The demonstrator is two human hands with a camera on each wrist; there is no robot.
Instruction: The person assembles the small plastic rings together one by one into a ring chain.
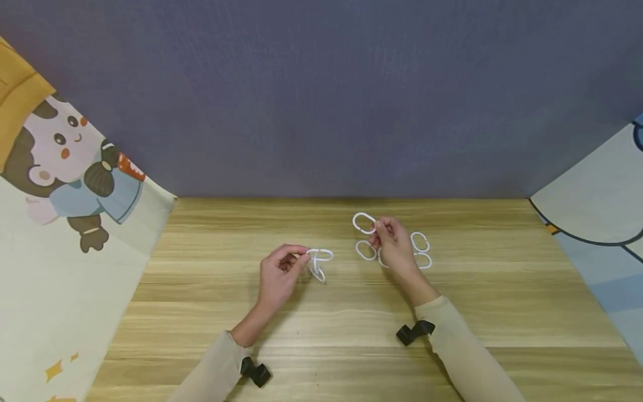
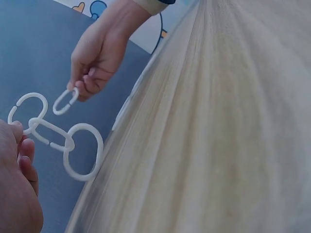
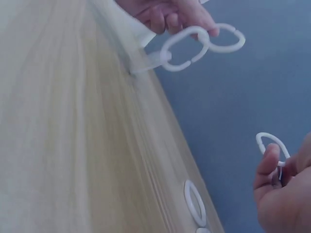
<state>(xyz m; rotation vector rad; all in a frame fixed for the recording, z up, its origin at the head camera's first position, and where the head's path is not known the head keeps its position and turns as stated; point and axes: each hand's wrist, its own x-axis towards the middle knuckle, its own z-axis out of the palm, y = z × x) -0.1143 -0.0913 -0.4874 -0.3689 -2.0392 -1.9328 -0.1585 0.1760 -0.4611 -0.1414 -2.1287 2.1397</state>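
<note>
1. By the fingers (image 1: 301,261) of the left hand (image 1: 277,277), a white three-ring chain (image 2: 52,126) is pinched at one end.
2. By the right hand (image 1: 397,245), a single ring (image 1: 362,214) is pinched.
3. Near that hand, loose rings (image 1: 418,233) are spread on the bench (image 1: 326,324).

We could slip over the bench (image 1: 346,324) between the held chain (image 2: 56,128) and the loose rings (image 1: 370,259) by our right hand (image 1: 398,252); the grey wall (image 1: 351,111) stops us behind
</note>
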